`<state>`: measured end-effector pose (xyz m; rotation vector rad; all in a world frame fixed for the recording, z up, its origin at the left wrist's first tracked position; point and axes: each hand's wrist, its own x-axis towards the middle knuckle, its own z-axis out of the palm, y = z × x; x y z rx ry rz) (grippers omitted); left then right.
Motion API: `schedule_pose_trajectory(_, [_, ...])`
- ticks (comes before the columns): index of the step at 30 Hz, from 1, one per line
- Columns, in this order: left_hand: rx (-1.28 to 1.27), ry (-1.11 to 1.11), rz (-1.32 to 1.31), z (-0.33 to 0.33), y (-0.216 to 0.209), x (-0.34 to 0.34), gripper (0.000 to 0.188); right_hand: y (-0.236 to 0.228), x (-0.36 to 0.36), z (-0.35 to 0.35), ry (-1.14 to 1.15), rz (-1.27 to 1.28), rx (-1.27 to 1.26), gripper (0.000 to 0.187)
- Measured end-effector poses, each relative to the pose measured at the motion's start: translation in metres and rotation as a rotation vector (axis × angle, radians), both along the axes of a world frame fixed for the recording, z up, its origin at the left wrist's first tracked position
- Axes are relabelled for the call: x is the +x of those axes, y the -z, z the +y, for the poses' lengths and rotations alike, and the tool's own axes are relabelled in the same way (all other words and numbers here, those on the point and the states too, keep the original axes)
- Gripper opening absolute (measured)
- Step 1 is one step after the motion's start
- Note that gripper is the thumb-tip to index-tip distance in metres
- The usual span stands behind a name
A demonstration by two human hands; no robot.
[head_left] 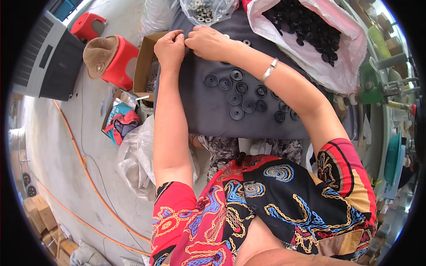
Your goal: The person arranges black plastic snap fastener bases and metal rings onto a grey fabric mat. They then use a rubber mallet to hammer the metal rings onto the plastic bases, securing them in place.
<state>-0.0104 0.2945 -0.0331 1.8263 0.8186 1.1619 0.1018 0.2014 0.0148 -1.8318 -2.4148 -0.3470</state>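
Observation:
Near the far left of the grey-covered table (202, 122), my left hand (169, 49) is closed, its fingertips pinched together. My right hand (207, 43) comes close beside it, also closed, thumb and fingers drawn together. Whatever they hold between them is hidden or too small to make out. Several round black plastic caps (236, 112) lie loose on the cloth, nearer to me than the hands. A small metal ring (246, 42) rests just beyond my right wrist. Behind the right hand sits a clear plastic bag (222, 9) with metal rings inside.
An open cardboard box (143, 66) stands against the table's left side. At the far right, a white sack (350, 57) holds many black round parts (306, 26). Red stools (116, 71), a grey crate (62, 57) and an orange hose (83, 159) are on the floor to the left.

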Motion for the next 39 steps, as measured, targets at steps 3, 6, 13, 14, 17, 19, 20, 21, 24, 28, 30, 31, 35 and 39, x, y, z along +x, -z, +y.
schedule_pose_trajectory(3, [-0.038,-0.014,0.019,0.003,0.002,-0.007,0.019,-0.018,-0.019,-0.035,0.014,0.35,-0.042,0.012])
schedule_pose_trajectory(6, [-0.053,-0.022,0.026,0.001,-0.001,-0.008,0.019,-0.027,-0.03,-0.08,0.006,0.464,-0.081,0.016])
schedule_pose_trajectory(13, [-0.044,0.004,0.036,0.002,0.002,-0.004,0.02,-0.012,-0.038,-0.099,-0.006,0.395,-0.015,0.016])
schedule_pose_trajectory(14, [-0.04,0.008,0.029,0.002,0.002,-0.004,0.02,-0.011,-0.039,-0.098,-0.005,0.371,-0.017,0.016])
schedule_pose_trajectory(17, [-0.05,0.012,0.063,0.001,0.0,-0.004,0.02,-0.006,-0.04,-0.097,0.006,0.349,0.014,0.014])
schedule_pose_trajectory(19, [-0.022,0.001,0.078,0.0,-0.003,-0.004,0.019,-0.004,-0.041,-0.097,0.0,0.294,0.057,0.006])
schedule_pose_trajectory(20, [-0.009,-0.004,0.084,0.0,-0.003,-0.003,0.019,-0.004,-0.042,-0.096,-0.003,0.265,0.077,0.005])
schedule_pose_trajectory(21, [-0.013,0.002,0.09,0.0,-0.002,-0.004,0.019,-0.002,-0.042,-0.093,0.015,0.252,0.07,0.005])
schedule_pose_trajectory(24, [-0.015,0.013,0.102,0.002,0.0,-0.004,0.02,-0.002,-0.035,-0.083,0.06,0.195,0.054,0.005])
schedule_pose_trajectory(28, [-0.004,0.004,0.058,0.005,0.004,-0.003,0.019,-0.009,-0.029,-0.073,0.137,0.181,0.031,0.016])
schedule_pose_trajectory(30, [-0.024,-0.004,0.045,0.007,0.005,-0.004,0.019,-0.015,-0.018,-0.06,0.174,0.185,0.105,0.022])
schedule_pose_trajectory(31, [-0.048,0.003,0.05,0.004,-0.001,-0.002,0.019,-0.016,-0.01,-0.051,0.181,0.117,0.106,0.022])
schedule_pose_trajectory(35, [-0.013,-0.011,0.063,0.002,-0.002,-0.006,0.019,-0.016,0.001,-0.018,0.182,-0.137,-0.007,0.013])
schedule_pose_trajectory(39, [-0.003,0.012,0.06,0.002,-0.002,-0.003,0.019,-0.011,0.011,-0.009,0.091,-0.204,-0.027,0.011])
